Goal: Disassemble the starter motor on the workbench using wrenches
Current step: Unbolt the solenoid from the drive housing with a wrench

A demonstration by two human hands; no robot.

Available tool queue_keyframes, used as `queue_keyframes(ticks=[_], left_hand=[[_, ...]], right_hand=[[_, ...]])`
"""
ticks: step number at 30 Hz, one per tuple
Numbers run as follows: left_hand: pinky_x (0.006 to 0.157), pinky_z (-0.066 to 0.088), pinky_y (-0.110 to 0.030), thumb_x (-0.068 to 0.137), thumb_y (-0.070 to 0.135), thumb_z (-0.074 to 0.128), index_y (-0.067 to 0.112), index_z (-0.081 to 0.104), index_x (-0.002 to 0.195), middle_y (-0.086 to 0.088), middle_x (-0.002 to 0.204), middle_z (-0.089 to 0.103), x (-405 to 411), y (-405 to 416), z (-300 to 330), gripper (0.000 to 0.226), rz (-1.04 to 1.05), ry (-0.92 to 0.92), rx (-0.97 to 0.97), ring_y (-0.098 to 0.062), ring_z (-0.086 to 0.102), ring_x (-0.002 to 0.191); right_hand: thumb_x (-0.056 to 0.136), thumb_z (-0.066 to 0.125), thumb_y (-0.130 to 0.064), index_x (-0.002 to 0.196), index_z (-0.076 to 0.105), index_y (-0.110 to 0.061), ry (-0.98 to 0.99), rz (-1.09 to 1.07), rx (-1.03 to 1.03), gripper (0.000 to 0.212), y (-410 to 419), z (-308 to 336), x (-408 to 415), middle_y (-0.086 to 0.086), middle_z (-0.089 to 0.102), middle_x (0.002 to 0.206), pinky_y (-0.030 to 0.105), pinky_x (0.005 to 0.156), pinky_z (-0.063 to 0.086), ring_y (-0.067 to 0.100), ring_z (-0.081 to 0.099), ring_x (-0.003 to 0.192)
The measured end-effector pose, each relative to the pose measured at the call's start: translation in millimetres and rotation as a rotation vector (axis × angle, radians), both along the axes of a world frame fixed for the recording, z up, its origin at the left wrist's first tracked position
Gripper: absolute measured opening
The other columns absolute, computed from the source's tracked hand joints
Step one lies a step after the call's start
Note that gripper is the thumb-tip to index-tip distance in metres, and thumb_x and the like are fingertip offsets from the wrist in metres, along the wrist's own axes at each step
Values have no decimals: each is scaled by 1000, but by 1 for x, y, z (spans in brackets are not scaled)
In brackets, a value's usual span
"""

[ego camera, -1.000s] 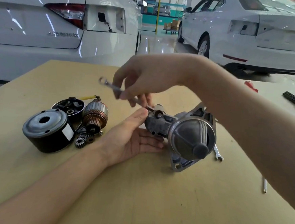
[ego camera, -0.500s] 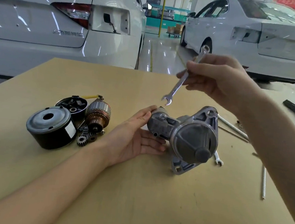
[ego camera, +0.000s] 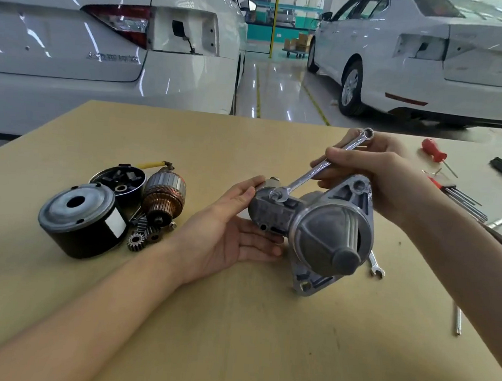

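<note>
The right hand point(ego camera: 386, 174) is curled around the shank of a combination wrench point(ego camera: 320, 165), fingers wrapped over it and the thumb on top; the ring end sticks up past the knuckles, and the open end slants down and away from the hand onto a nut point(ego camera: 275, 196) on top of the starter motor point(ego camera: 316, 228). The motor lies on the workbench point(ego camera: 233, 324) just below and in front of that hand, its domed nose housing facing the camera and its mounting flange touching the board.

The left hand point(ego camera: 231, 234) is open, palm up, fingers stretched flat and together under the motor's rear body, with the thumb raised against its end cap; it cradles the part rather than closing around it.

Beyond the left hand's wrist side lie removed parts: a black cylindrical housing point(ego camera: 80, 220) standing on end, its top plate with a round centre hole; behind it a shallow black round cover point(ego camera: 118, 180) with small dark pieces and a ring inside; beside that the copper-wound armature point(ego camera: 163, 195), and small gears point(ego camera: 142, 236) touching one another at its foot.

Under the right forearm a second wrench point(ego camera: 376, 266) pokes out from behind the motor flange, and a thin rod point(ego camera: 458, 321) lies nearer the edge. Past the right hand are a red-handled screwdriver point(ego camera: 433, 150) and a set of hex keys point(ego camera: 459, 196)
</note>
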State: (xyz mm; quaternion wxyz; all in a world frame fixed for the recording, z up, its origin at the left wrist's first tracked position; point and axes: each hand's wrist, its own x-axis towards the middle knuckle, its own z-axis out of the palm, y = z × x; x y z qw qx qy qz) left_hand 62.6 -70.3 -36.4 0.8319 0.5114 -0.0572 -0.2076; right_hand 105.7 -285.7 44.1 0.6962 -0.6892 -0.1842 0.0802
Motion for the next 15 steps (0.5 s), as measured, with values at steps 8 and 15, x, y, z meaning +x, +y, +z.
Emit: queue_keyframes(ticks=[8,15], left_hand=[[61,57,-37,78,39,56,31,48,132,-28,82,66,-1,1,0,55,-8,-13,14,-35,68,65],[61,58,-38,79,39,56,30,45,135,-25,79,63,-1,0,1,58,-12,-25,23,-33,66,61]], right_hand=[[67,71,-10,79,57,-2,-86,-70,-34,21,8,9,-13,14,73,74,24,57,56,27,73,66],[70,71,-8,82,59,-1,-175,-51,-88,18,12,16,-16,16,73,73,27,61,58,31,72,68]])
